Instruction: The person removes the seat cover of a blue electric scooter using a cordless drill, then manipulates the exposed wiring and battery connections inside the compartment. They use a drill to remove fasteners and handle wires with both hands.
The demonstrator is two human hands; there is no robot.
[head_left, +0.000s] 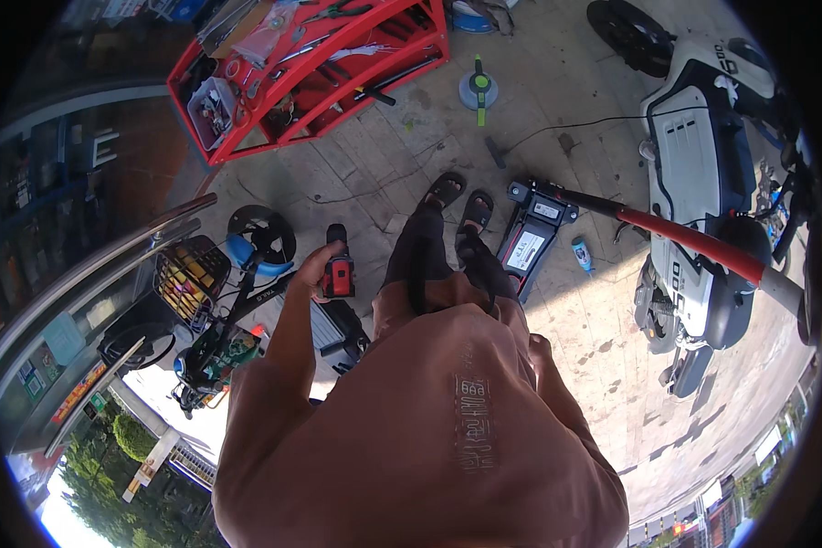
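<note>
My left hand [316, 271] is out at my left side, closed around a red and black cordless power tool [339, 277]. The tool's dark end points away from me; part of my grip is hidden behind it. My right hand [540, 348] hangs low by my right hip, its fingers mostly out of sight. Right of my sandaled feet lies a black floor jack [528, 239] on the paving. Its long red and black handle [694, 243] slants over toward the right. A blue can [582, 254] is beside the jack.
A red tool cart [312, 139] full of hand tools stands ahead to the left. White motorbikes [694, 160] line the right side. A bike with a wire basket [190, 274] and metal rails [110, 256] are at left. A thin cable [575, 123] crosses the floor.
</note>
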